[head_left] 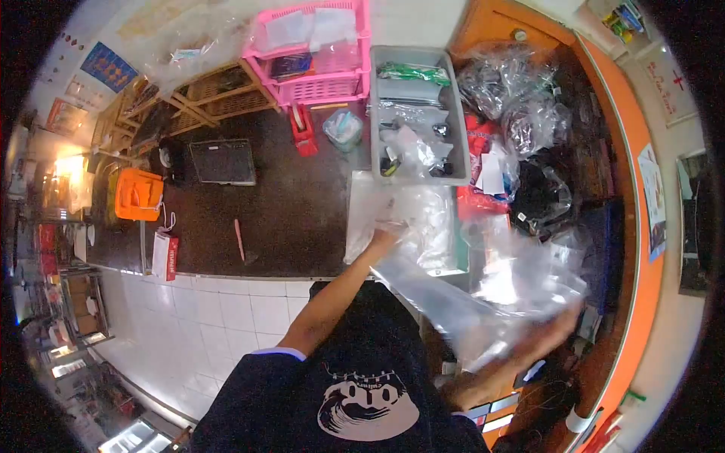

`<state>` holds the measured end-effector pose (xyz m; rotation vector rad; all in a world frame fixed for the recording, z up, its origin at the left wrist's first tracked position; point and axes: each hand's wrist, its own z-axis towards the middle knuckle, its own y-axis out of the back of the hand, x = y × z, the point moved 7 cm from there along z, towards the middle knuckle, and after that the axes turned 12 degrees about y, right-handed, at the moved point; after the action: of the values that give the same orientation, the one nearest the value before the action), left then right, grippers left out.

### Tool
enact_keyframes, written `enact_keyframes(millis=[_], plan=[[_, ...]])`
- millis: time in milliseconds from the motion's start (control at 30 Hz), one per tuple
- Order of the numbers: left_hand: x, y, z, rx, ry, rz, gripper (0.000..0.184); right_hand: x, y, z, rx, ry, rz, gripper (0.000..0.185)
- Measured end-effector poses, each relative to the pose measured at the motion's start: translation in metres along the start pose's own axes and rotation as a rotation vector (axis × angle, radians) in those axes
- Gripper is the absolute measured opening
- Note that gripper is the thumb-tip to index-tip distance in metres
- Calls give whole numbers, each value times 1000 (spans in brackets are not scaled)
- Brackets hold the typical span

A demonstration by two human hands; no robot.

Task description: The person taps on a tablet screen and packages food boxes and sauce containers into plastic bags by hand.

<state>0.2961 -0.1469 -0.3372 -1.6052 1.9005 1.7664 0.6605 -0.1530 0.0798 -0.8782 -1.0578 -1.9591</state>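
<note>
A long clear plastic bag point(445, 302), blurred by motion, stretches from just below my left hand across to my right arm. My left hand point(388, 232) is over the counter's front edge, at a pile of clear plastic bags point(430, 230); its fingers are smeared. At the right, my right hand point(563, 326) is against the lower edge of crumpled clear plastic point(540, 279). Blur and plastic hide its fingers, so its grip does not show.
Behind the bags stands a grey tray point(417, 181) of packaged items. A pink rack point(306, 94), red tape dispenser point(303, 132), dark tablet-like device point(223, 162), orange basket point(138, 193) and pink pen point(239, 240) are on the dark counter. Bagged goods point(532, 124) are heaped at right.
</note>
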Motion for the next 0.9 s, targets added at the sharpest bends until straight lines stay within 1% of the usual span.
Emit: enact_keyframes(millis=[33, 67, 133, 167, 233, 267, 300, 333, 367, 400, 433, 467, 500, 533, 567, 600, 633, 667, 700, 733, 767, 800, 833, 867, 900], plan=[[-6, 8, -1, 6, -7, -6, 77, 1, 44, 19, -111, 44, -109, 51], [-16, 15, -4, 136, -58, 74, 73, 7, 75, 31, -184, 85, -198, 61], [-29, 13, -17, 268, -117, 147, 70, 23, 107, 41, -247, 153, -327, 63], [-33, 21, -27, 268, -149, 163, 61, 27, 113, 43, -256, 174, -328, 62], [-53, 65, -67, 178, -228, 92, 43, 36, 115, 44, -269, 199, -328, 62], [-58, 89, -94, 174, -270, 63, 36, 41, 104, 39, -283, 110, -249, 61], [-55, 105, -122, 255, -310, 54, 29, 47, 89, 33, -296, 23, -168, 61], [-41, 108, -154, 482, -369, 90, 44, 57, 64, 25, -312, -19, -78, 59], [-41, 120, -180, 710, -432, 131, 62, 31, 56, 27, -170, 14, -195, 55], [-57, 151, -192, 936, -190, 52, 63, 66, 11, 18, -138, 15, -168, 50], [-80, 185, -210, 1040, -58, -2, 63, 67, -23, 9, -3, 77, -167, 43], [-103, 219, -230, 1127, 82, -49, 63, 59, -58, -12, -21, -120, 78, 30], [-145, 265, -230, 798, -171, -325, 67, 85, -106, -27, 153, -197, 365, 31], [-173, 316, -236, 425, -409, -568, 71, 112, -152, -48, 321, -323, 616, 32], [-184, 333, -242, 397, -366, -709, 71, 126, -183, -72, 535, -397, 661, 39], [-182, 338, -243, 281, -316, -894, 65, 152, -211, -98, 768, -388, 771, 49], [-166, 348, -243, 181, -283, -987, 62, 188, -238, -118, 953, -285, 980, 55], [-150, 358, -245, 77, -255, -1075, 60, 205, -254, -128, 1017, -347, 1101, 53], [-108, 356, -236, 71, -24, -1148, 55, 222, -267, -138, 1076, -416, 1220, 51], [-68, 356, -234, 68, 203, -1223, 51, 236, -277, -138, 1039, -262, 1134, 46], [-44, 369, -237, 4, 212, -1228, 51, 248, -285, -138, 992, -111, 1050, 40], [-23, 379, -244, -45, 253, -1306, 48, 248, -293, -146, 1018, -5, 890, 22], [0, 386, -250, -84, 288, -1386, 47, 249, -301, -166, 1058, -4, 920, 22], [19, 390, -252, -138, 155, -1384, 46, 247, -312, -193, 1185, 89, 827, 20], [27, 398, -258, -169, 158, -1387, 46, 248, -322, -219, 1299, 186, 721, 18]])
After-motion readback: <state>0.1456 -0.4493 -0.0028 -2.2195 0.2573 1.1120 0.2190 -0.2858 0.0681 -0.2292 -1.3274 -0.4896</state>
